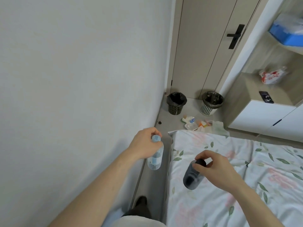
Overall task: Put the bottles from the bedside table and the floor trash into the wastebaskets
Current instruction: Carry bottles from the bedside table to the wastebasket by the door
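Note:
My left hand (144,145) grips a clear water bottle (155,159) with a pale blue cap by its neck; it hangs over the narrow floor strip between wall and bed. My right hand (218,167) holds a dark bottle (191,177) with a black cap by its top, above the bed's edge. Two wastebaskets stand far ahead by the door: a dark one (176,104) at left and a white mesh one (211,104) at right, both lined with black bags. Floor trash (200,124), wrappers, tissue and a plastic bottle, lies just before them.
A bed with a floral sheet (237,177) fills the right side. The white wall (73,79) bounds the left of a narrow floor aisle (152,185). A closed door (205,46) is behind the baskets; a white cabinet with shelves (262,115) stands at right.

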### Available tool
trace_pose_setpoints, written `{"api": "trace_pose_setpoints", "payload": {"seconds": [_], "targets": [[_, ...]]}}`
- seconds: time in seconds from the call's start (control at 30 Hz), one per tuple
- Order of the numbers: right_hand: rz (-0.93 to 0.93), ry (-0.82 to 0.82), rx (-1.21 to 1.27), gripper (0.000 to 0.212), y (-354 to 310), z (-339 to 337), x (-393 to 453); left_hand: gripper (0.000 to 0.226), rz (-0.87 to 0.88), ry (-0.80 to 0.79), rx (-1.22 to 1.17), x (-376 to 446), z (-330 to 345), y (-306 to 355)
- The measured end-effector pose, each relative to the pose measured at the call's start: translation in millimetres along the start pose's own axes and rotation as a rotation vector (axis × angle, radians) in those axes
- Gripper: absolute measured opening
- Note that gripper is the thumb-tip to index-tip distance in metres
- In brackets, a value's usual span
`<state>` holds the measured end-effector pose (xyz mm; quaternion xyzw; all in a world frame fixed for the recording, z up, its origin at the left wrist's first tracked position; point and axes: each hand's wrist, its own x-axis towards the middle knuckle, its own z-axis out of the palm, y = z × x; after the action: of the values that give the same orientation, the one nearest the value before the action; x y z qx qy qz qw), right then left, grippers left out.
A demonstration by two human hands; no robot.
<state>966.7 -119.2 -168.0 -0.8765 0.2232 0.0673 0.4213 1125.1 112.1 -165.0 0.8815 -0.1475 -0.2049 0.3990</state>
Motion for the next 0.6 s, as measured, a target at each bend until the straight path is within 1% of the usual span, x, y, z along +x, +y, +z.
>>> {"api": "trace_pose_setpoints", "payload": {"seconds": [0.13,0.3,0.47,0.53,0.6], "targets": [[-0.034,0.014,0.011,0.012,-7.2,-18.6,67.2,0.020,-0.001,-0.019,0.007,64.5,2.0,10.0],[-0.022,0.026,0.052,0.011,-14.7,-30.7,167.3,0.021,-0.003,-0.090,0.052,184.2,13.7,25.3],[0.023,0.059,0.092,0.013,-18.2,-49.8,285.9,0.016,-0.019,-0.202,0.180,325.7,26.7,46.7],[0.066,0.078,0.100,0.014,-20.4,-63.2,328.6,0.016,0.001,-0.252,0.246,380.1,27.4,63.2],[0.077,0.102,0.109,0.015,-24.6,-74.0,351.0,0.019,0.030,-0.272,0.281,412.4,25.7,78.7]]}}
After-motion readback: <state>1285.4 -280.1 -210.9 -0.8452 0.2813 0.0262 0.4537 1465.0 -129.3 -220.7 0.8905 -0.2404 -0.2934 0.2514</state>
